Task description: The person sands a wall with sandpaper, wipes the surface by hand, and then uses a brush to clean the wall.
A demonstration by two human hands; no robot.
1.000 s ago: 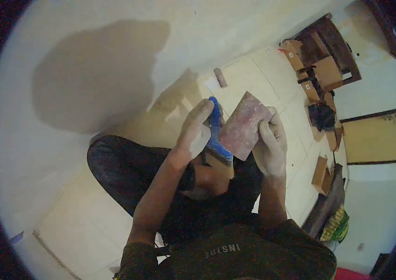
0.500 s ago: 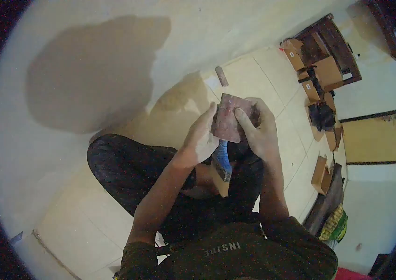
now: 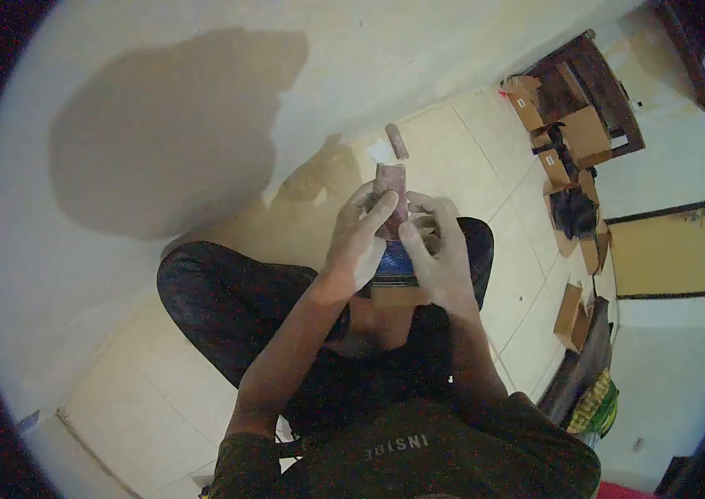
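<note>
A reddish-brown sheet, narrow and curved as if folded or rolled, stands upright between my hands. My left hand grips its left side, with the thumb on its face. On the right, my right hand has its fingers bent at the sheet's lower right edge, thumb and fingertips touching it. Just below the hands is a blue and tan box-like object, partly hidden by them; what supports it cannot be made out.
A small brown roll lies on the tiled floor beside a white paper. Open cardboard boxes with black material stand at right. Another box and a yellow-green bundle are lower right. My crossed legs surround the work.
The sheet was spread wide and flat; now it is narrow and curved. My right hand has moved lower and left. The blue and tan object has turned to show a broader side.
</note>
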